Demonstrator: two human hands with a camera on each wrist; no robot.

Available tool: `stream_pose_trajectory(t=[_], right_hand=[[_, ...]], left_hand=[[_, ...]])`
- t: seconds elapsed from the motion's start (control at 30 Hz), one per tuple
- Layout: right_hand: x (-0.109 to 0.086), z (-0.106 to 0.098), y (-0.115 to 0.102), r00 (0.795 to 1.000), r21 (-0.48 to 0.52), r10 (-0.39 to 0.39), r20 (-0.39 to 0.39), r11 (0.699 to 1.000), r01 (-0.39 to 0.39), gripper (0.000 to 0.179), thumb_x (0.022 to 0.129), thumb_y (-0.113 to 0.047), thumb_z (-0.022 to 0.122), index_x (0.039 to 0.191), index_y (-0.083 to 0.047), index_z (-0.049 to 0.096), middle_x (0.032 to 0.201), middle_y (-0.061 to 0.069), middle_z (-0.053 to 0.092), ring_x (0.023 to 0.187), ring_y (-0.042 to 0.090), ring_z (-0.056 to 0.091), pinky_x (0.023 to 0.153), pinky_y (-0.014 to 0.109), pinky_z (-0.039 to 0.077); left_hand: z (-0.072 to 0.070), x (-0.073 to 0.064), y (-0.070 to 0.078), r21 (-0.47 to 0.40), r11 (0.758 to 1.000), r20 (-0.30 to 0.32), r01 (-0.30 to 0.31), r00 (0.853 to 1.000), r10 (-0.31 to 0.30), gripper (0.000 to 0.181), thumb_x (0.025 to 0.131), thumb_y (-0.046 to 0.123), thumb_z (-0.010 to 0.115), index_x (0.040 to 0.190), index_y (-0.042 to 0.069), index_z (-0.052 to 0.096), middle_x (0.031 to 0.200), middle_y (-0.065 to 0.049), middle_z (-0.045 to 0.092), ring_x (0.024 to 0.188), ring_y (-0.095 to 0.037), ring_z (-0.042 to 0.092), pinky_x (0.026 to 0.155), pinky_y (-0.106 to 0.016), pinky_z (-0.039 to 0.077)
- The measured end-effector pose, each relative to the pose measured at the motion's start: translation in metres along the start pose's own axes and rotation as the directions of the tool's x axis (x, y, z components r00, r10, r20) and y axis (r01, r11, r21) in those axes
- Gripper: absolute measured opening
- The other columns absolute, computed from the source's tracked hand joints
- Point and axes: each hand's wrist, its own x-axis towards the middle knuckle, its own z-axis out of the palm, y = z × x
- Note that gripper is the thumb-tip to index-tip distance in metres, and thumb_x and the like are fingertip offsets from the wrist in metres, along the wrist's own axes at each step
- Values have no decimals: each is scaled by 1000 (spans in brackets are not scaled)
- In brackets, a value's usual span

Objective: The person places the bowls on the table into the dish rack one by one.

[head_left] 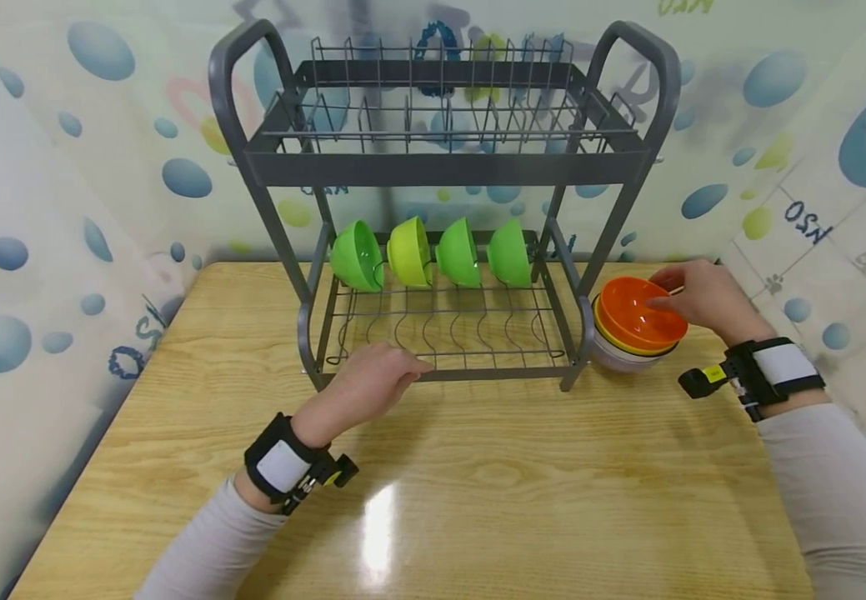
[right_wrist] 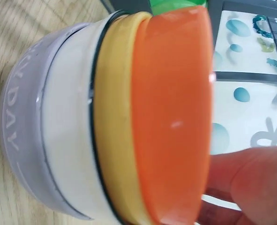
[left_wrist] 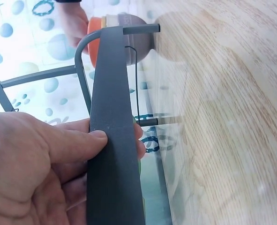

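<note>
My left hand (head_left: pixel 372 383) holds the dark grey front bar (left_wrist: pixel 112 117) of the dish rack's lower tier, thumb on its outer face and fingers behind. At the rack's right side, my right hand (head_left: pixel 706 296) pinches the far right rim of an orange bowl (head_left: pixel 631 312). That bowl is the top one of a nested stack. Under it come a yellow bowl (right_wrist: pixel 115 117), a white bowl with a dark rim (right_wrist: pixel 68 112) and a lavender bowl (right_wrist: pixel 23 122) with raised letters, which rests on the table.
Several bowls, green (head_left: pixel 357 254) and yellow-green (head_left: pixel 406 250), stand tilted in a row at the back of the lower tier. The upper tier (head_left: pixel 440 169) overhangs them. Patterned walls (head_left: pixel 102 50) border the wooden table (head_left: pixel 523 483) behind and at both sides.
</note>
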Motion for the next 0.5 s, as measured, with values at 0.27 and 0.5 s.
stream_pose_trajectory(t=[0.27, 0.5], right_hand=[[7, 6, 10, 998, -2, -26, -64, 1000, 26, 41, 85, -21, 69, 117, 6, 63, 110, 30, 64, 88, 33, 59, 68, 34, 52], [8, 6, 12, 995, 5, -40, -90, 999, 41, 38, 87, -18, 67, 115, 8, 63, 103, 31, 65, 80, 31, 59, 61, 30, 50]], left_hand=[[2, 0, 0, -10, 1000, 9, 5, 1000, -5, 23, 91, 9, 60, 110, 13, 74, 92, -4, 75, 62, -7, 57, 52, -19, 44], [2, 0, -1, 1, 1000, 3, 1, 1000, -1, 23, 91, 9, 61, 110, 12, 74, 92, -4, 75, 65, -10, 61, 54, -20, 46]])
